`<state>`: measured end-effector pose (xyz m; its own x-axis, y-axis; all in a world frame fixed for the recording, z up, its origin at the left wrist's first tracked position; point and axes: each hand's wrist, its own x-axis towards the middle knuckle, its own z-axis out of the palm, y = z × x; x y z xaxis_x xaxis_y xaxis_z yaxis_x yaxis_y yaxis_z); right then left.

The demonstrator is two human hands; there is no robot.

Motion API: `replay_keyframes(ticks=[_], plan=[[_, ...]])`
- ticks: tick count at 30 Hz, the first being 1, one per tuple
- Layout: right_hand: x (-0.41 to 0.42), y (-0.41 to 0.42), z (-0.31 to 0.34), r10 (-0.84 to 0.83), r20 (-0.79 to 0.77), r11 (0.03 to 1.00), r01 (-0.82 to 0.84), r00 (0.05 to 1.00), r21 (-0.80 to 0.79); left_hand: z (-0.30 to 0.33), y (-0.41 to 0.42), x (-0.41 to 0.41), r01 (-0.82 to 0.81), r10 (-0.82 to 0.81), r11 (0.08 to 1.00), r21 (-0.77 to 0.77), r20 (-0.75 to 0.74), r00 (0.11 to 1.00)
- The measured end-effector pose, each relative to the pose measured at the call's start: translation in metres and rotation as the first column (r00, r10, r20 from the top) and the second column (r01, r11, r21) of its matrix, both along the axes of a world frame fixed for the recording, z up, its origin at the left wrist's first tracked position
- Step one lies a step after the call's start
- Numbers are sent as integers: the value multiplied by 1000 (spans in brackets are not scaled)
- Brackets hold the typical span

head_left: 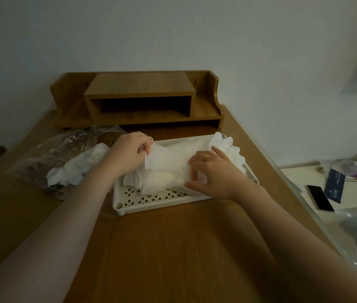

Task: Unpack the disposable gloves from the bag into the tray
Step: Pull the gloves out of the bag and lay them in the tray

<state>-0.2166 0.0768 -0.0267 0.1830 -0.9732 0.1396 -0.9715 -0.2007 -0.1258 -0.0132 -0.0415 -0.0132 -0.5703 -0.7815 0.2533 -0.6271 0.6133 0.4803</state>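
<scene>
Left hand [129,153] pinches the cuff edge of a white glove [168,162] lying across the tray [151,204]. Right hand [212,173], fingers curled, grips the same glove. Left of the left hand: clear bag [48,154] on the counter [173,248], more gloves [75,169] inside.

White translucent gloves [168,162]. Cream tray [151,204], diamond-shaped cutout pattern on base. Clear bag [64,147], faint dark print. Brown wood-grain desk [162,248]. Same brown wood on shelf unit [140,92]. Gold ring [207,156]. Black-screened phone [320,197], pale casing. Dark blue card [334,185]. Off-white wall [173,29].
</scene>
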Motion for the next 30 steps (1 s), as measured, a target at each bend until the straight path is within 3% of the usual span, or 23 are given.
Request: replay_keyframes(ticks=[2, 4, 6, 8, 12, 15, 17, 20, 25, 30], plan=[[2, 1, 1, -52, 57, 997, 49, 997, 54, 0, 5, 2, -32, 30, 999, 22, 74, 997], [2, -2, 1, -83, 102, 993, 91, 991, -71, 6, 11, -1, -68, 72, 995, -69, 66, 995], [2, -10, 2, -56, 51, 971, 67, 997, -229, 14, 22, -11, -63, 65, 976, -209, 4, 998], [8, -20, 0, -22, -70, 977, 6, 997, -215, 19, 35, -30, 6, -2, 969, -246, 17, 1000], [24, -33, -11, -9, -326, 998, -9, 945, -55, 0, 42, -62, 84, -80, 996, -15, 179, 981], [14, -31, -15, -144, -352, 989, 146, 925, -19, -24, 29, -54, 17, -40, 997, 74, 331, 943], [1, -27, -19, -263, -340, 954, 296, 903, 47, -39, 24, -46, -9, 20, 1000, -25, 474, 880], [-14, -26, -26, -366, -229, 898, 407, 902, 165, -50, 22, -41, -77, 111, 993, -84, 540, 834], [-25, -30, -32, -311, -41, 892, 307, 950, 333, -50, 20, -33, -151, 139, 988, -26, 566, 812], [-31, -31, -32, -282, 36, 911, 255, 959, 325, -49, 18, -27, -148, 131, 989, -17, 574, 808]])
